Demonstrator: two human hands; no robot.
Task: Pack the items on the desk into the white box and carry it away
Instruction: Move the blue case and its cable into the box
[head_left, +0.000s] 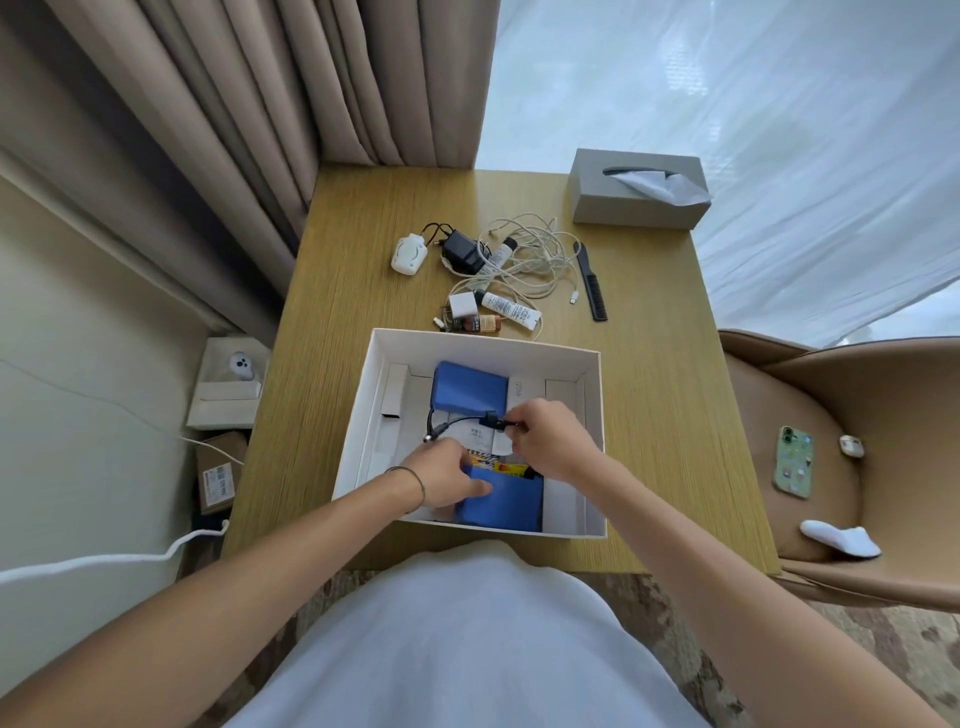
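2 blue packs are in the box (592, 395) so far: 1 at the far end (470, 387), 1 at the near end (506, 506) under my left hand (449, 478). Left fingers look curled on its top edge, thumb flat on the face. Right hand (550, 439) pinches the black lead (467, 422) by its plug. I'd tuck that lead flat between the 2 packs so nothing snags, keeping the near pack pinned meanwhile. Plenty left on the table (649, 415): white cables (535, 254), black adapter (462, 252), tubes (511, 310), comb (589, 280), all beyond the box.
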